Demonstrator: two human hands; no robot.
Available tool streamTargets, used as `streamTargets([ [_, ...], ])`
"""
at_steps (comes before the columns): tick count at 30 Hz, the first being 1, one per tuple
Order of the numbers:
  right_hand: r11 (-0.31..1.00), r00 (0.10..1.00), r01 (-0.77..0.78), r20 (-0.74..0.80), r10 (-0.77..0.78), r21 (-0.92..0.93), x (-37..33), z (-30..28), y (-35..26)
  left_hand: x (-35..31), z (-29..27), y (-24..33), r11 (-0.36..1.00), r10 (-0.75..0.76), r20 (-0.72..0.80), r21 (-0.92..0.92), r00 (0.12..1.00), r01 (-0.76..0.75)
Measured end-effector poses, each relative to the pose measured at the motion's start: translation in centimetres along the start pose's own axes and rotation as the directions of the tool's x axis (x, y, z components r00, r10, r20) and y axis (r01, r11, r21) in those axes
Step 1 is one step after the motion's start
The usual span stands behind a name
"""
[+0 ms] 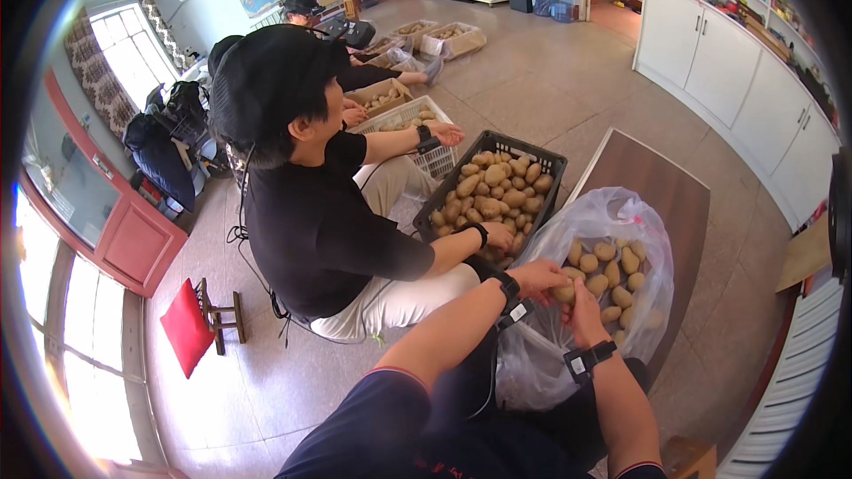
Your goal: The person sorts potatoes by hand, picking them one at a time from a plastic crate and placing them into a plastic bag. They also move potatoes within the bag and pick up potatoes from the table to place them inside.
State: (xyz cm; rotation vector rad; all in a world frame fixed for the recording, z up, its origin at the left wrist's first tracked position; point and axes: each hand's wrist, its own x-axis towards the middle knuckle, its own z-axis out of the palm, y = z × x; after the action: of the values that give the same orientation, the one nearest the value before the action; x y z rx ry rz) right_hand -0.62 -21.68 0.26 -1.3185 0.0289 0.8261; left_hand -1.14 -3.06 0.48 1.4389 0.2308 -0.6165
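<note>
A potato (564, 294) sits between my two hands at the near edge of a clear plastic bag. My left hand (538, 278) has its fingers closed on the potato from the left. From the right, my right hand (585, 319) pinches the same potato with thumb and fingers. The clear plastic bag (532, 371) gapes open beneath and beyond my hands, with several loose potatoes (612, 273) inside. Its near side drapes over my lap, while the far part rests on a dark brown tabletop (645, 162). Both my wrists wear dark bands with small devices.
Just left of the bag stands a black crate (552, 160) heaped with potatoes. A co-worker (328, 222) in black sits close on my left, one hand at that crate. Beyond are a white crate (442, 160), cardboard boxes (455, 39) and a red-topped stool (188, 328).
</note>
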Motion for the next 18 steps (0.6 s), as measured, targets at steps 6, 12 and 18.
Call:
streamTargets([
  [6, 0.978, 0.986, 0.165, 0.006, -0.166, -0.125, 0.8, -0.8, 0.9, -0.5, -0.5, 0.1, 0.999, 0.022, 0.046, 0.026, 0.999, -0.023],
  [12, 0.893, 0.939, 0.296, -0.070, -0.338, -0.340, 2.1, -3.4, 2.7, -0.7, -1.5, -0.1, 0.987, 0.036, 0.022, -0.155, 0.999, -0.032],
  [18, 0.375, 0.722, 0.095, -0.196, -0.664, -0.922, 2.7, -9.4, 4.4, 0.1, -3.9, -0.8, 0.884, 0.106, -0.213, -0.427, 0.971, -0.190],
])
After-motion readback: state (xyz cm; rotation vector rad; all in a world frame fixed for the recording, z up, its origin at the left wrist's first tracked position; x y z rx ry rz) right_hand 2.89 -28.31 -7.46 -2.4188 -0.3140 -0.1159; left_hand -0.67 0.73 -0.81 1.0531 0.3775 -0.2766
